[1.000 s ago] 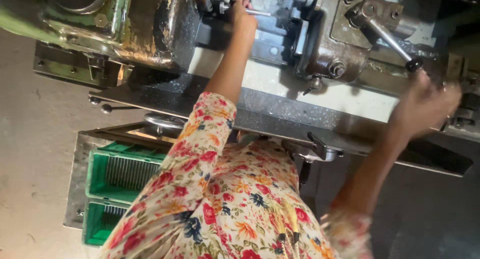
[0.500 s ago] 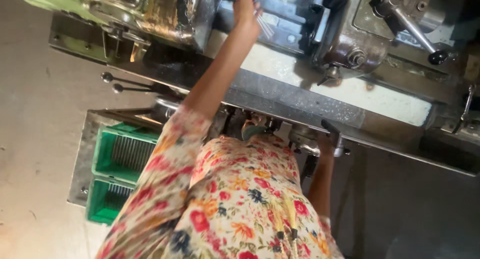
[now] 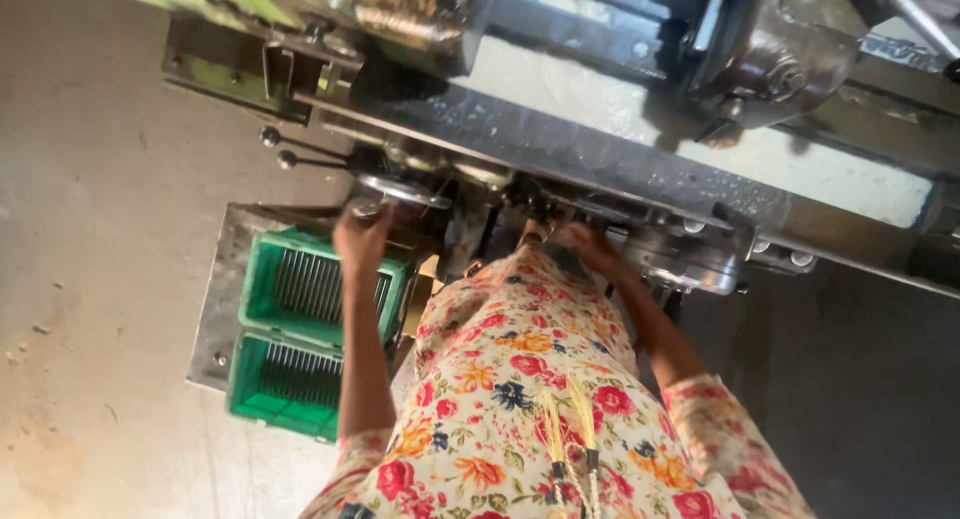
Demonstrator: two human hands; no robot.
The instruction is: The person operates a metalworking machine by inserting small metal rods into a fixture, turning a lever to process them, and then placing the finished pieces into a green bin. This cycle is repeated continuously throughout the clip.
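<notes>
Both hands dropped from upper machine. Left hand (image 3: 362,234) now at the metal handwheel (image 3: 400,191) above green crates (image 3: 300,329), grip unclear. Right hand (image 3: 585,244) under machine bed (image 3: 600,159), fingers hidden.

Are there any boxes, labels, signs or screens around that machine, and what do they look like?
No labels, signs or screens show.
Green crates: two slatted plastic bins on the floor left of the machine, just below the left hand.
Cardboard piece: tan edge beside the crates, mostly hidden.
</notes>
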